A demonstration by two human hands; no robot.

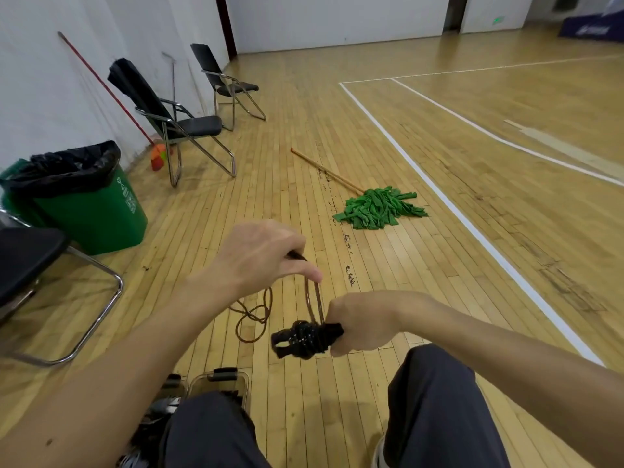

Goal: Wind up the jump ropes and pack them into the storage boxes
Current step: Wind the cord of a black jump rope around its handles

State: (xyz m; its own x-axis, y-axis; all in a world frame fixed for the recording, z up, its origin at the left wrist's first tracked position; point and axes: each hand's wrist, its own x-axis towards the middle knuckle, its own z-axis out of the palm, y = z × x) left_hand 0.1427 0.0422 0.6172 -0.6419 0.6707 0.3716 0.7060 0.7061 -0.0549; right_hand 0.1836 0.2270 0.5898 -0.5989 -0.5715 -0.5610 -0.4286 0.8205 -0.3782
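Observation:
My right hand point(361, 324) grips the black handles of a jump rope point(304, 337), with several turns of cord wound round them. My left hand point(260, 256) is raised above and pinches the brown cord point(312, 297), which runs down to the bundle. The loose rest of the cord point(253, 319) hangs in loops over the floor. A clear storage box point(219, 383) with black clips stands on the floor by my left knee, partly hidden by my leg. Another box to its left is mostly hidden by my arm.
A green bin point(91, 211) with a black liner stands at the left. Three folding chairs point(175, 123) line the left wall. A green mop point(378, 207) lies on the wooden floor ahead. White court lines point(472, 231) run at the right.

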